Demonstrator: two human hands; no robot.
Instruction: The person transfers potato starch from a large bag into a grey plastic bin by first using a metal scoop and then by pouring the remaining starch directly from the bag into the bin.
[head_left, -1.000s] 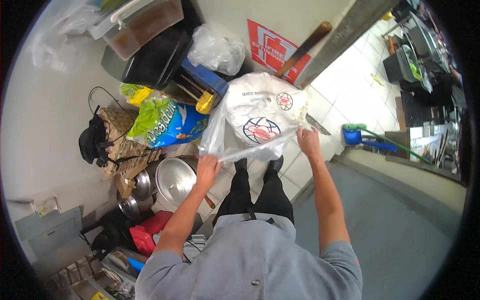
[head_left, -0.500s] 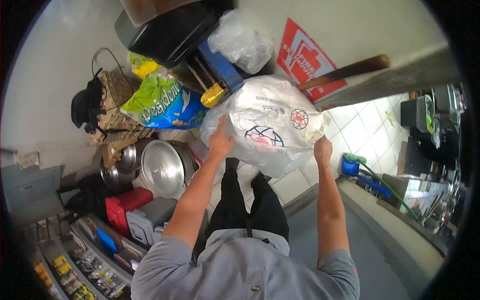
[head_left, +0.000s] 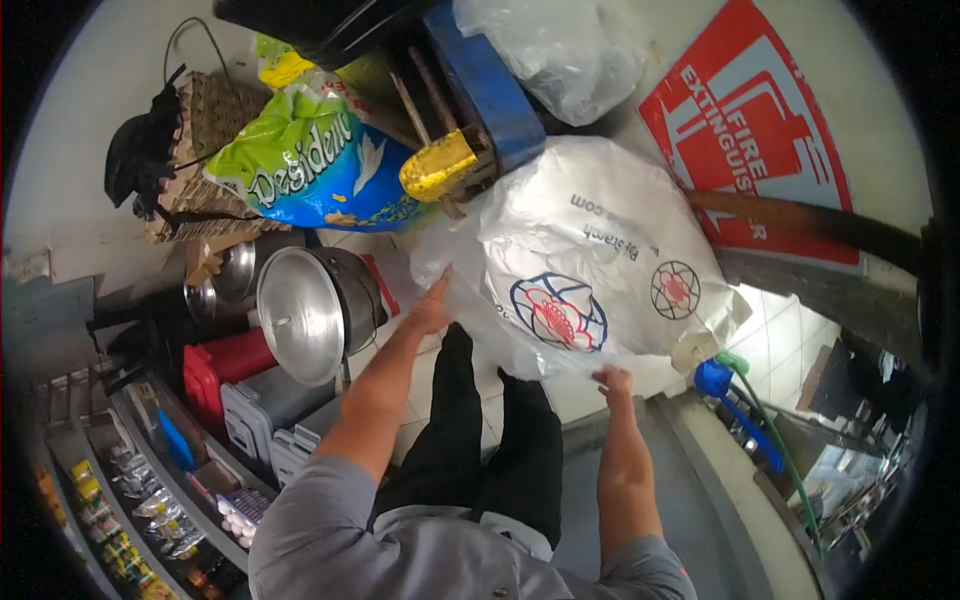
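Now, printed white sack: partly inside clear plastic bag, near red sign
Left hand: outstretched, loosely open against the bag
Right hand: curled at bag's near edge, grip unclear; earlier at sack's corner

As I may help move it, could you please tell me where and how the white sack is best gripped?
I would grip the white sack by its crumpled near-right corner, coming from the person's right: the folds there look easier to bunch than the rounded, bulging body, which shows no handle.
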